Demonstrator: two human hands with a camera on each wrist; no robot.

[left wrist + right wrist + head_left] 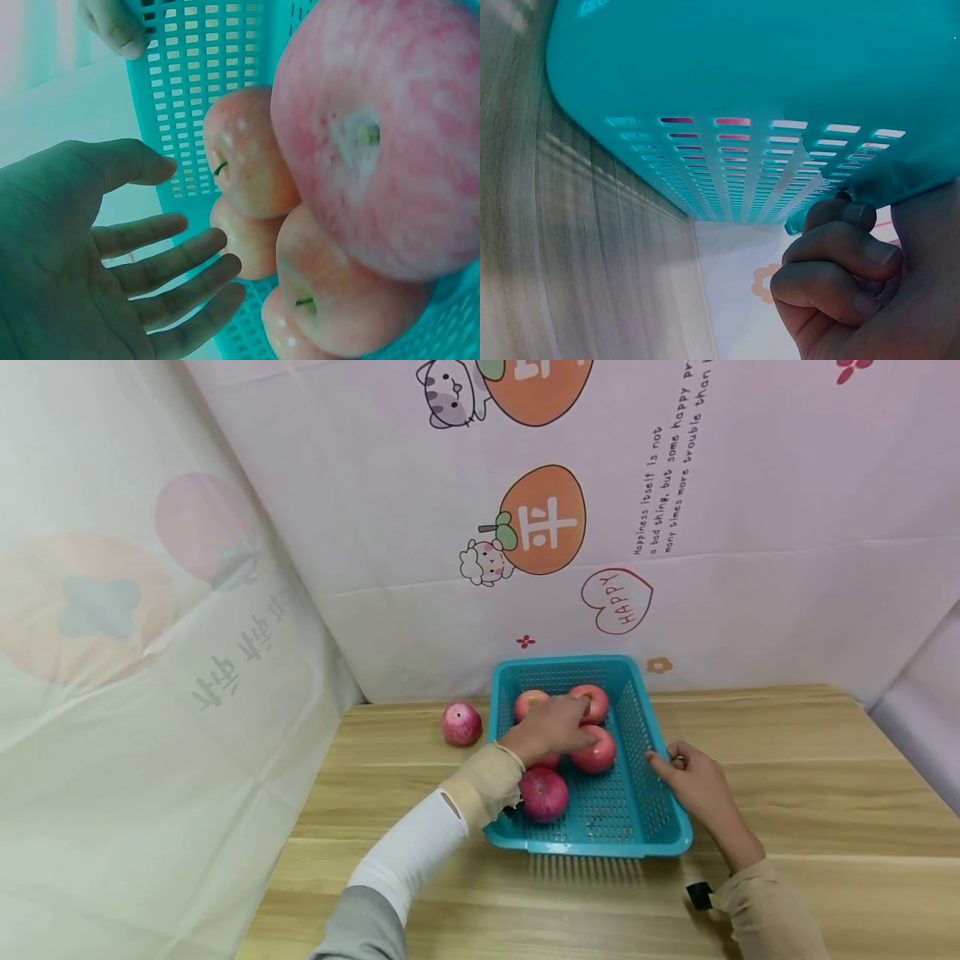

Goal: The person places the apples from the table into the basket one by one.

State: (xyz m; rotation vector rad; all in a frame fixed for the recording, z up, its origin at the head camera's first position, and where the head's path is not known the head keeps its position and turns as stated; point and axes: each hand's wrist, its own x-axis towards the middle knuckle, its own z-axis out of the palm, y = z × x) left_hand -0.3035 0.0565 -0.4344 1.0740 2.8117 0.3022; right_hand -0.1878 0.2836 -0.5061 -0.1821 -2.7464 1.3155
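Several pink-red apples (pixel 594 749) lie in a turquoise plastic basket (pixel 663 793) on the table. My left hand (pixel 555 727) is over the apples at the basket's far half, hiding part of them. In the left wrist view its fingers are spread and nearly straight, with nothing in the palm. A darker pink-red apple (pixel 543 794) sits below the left wrist, near the basket's left wall; it looms large in the left wrist view. My right hand (pixel 697 777) grips the basket's right rim, thumb on top and fingers curled outside beneath it.
A round pink-red fruit (pixel 461 724) with a pale top stands on the wooden table (pixel 810 777), left of the basket. Behind the table hangs a printed white cloth (pixel 420 618); another cloth covers the left side. A small black piece (pixel 699 896) sticks out by my right sleeve.
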